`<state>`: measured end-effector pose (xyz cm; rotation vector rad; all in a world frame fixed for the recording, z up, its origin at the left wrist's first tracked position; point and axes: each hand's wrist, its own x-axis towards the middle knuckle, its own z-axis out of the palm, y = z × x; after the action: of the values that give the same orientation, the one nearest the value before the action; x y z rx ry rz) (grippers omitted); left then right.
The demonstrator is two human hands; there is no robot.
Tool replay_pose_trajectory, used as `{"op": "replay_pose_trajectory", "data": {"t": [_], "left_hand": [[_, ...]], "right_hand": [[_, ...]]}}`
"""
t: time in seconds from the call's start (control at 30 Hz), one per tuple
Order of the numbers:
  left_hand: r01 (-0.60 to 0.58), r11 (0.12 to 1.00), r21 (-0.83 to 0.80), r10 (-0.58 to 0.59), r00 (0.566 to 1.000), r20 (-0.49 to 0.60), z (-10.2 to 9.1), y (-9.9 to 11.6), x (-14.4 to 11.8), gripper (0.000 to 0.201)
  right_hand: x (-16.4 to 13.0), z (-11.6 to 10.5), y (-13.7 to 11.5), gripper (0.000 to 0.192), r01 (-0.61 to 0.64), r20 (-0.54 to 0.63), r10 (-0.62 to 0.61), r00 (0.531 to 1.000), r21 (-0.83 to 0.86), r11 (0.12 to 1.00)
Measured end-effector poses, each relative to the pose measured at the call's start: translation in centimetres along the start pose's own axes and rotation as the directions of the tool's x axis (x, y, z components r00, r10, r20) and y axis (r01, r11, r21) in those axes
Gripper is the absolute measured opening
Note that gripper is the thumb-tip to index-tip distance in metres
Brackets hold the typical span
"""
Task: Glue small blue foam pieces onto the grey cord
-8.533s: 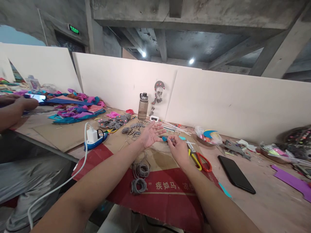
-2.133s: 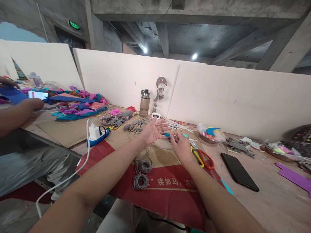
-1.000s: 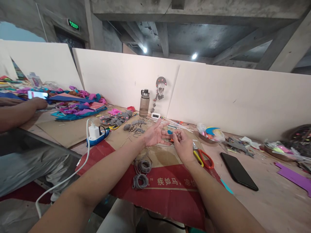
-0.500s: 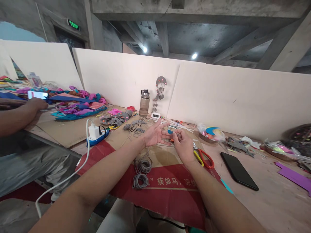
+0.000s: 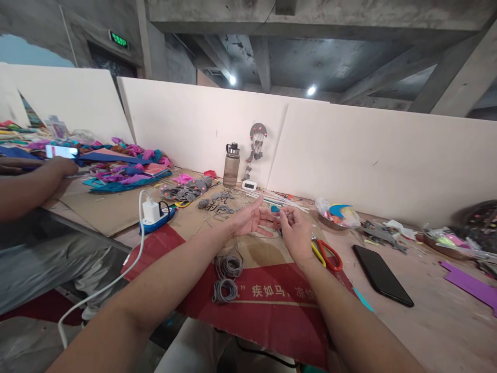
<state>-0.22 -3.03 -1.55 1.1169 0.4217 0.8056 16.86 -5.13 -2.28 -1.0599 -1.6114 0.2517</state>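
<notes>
Below, cardboard [image 5: 267, 329] (concrete beam [image 5: 330, 17] overhead).

The table [image 5: 438, 324] carries a cardboard sheet [image 5: 272, 329] (partly red), a black phone [image 5: 382, 275] and a purple cutout [image 5: 470, 282].

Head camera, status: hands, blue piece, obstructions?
Right hand pinching small blue piece. Left hand open beside it. Scissors close by; nothing plainly blocking.
</notes>
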Motion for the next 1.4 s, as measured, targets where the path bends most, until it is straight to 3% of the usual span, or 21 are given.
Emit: {"op": "replay_pose_trajectory", "data": {"t": [0.17, 0.37, 0.57, 0.67, 0.83, 0.97, 1.1, 1.3, 1.4], "left_hand": [[-0.190, 0.976, 0.103, 0.205, 0.963, -0.173, 0.1, -0.2, 0.2, 0.056], [-0.261, 0.885, 0.386, 0.350, 0.920, -0.179, 0.3, -0.5, 0.3, 0.038], [-0.279, 0.749, 0.601, 0.459, 0.872, -0.168, 0.2, -0.4, 0.3, 0.033], [-0.274, 0.608, 0.746, 0.522, 0.845, -0.115, 0.1, -0.5, 0.2, 0.025], [-0.214, 0.220, 0.952, 0.704, 0.710, -0.003, 0.6, -0.2, -0.1, 0.011], [-0.197, 0.059, 0.979, 0.719, 0.689, 0.095, 1.2, 0.2, -0.5, 0.007], [-0.183, 0.067, 0.981, 0.698, 0.711, 0.085, 1.5, 0.2, -0.6, 0.007], [-0.169, 0.190, 0.967, 0.652, 0.758, 0.004, 1.2, -0.2, -0.3, 0.016], [-0.145, 0.178, 0.973, 0.627, 0.779, 0.001, 1.2, -0.2, -0.4, 0.015]], "right_hand": [[0.1, 0.3, 0.0, 0.023, -0.109, 0.018, 0.108, 0.994, 0.098, 0.989], [0.1, 0.7, 0.4, 0.023, -0.161, 0.073, 0.154, 0.985, 0.100, 0.982], [-0.1, 0.7, 0.1, 0.020, -0.079, 0.096, 0.073, 0.993, 0.063, 0.995], [-0.2, 0.5, -0.1, 0.018, -0.017, 0.110, 0.015, 0.994, 0.021, 1.000], [-0.2, 0.1, -0.1, 0.017, 0.109, 0.122, -0.086, 0.989, -0.197, 0.974], [-0.2, -0.1, 0.0, 0.019, 0.161, 0.145, -0.121, 0.982, -0.308, 0.938], [-0.1, -0.1, 0.0, 0.020, 0.162, 0.171, -0.113, 0.979, -0.309, 0.937], [-0.1, -0.3, 0.1, 0.021, 0.186, 0.166, -0.133, 0.977, -0.361, 0.914], [-0.1, -0.2, 0.1, 0.020, 0.218, 0.182, -0.154, 0.971, -0.416, 0.883]]}}
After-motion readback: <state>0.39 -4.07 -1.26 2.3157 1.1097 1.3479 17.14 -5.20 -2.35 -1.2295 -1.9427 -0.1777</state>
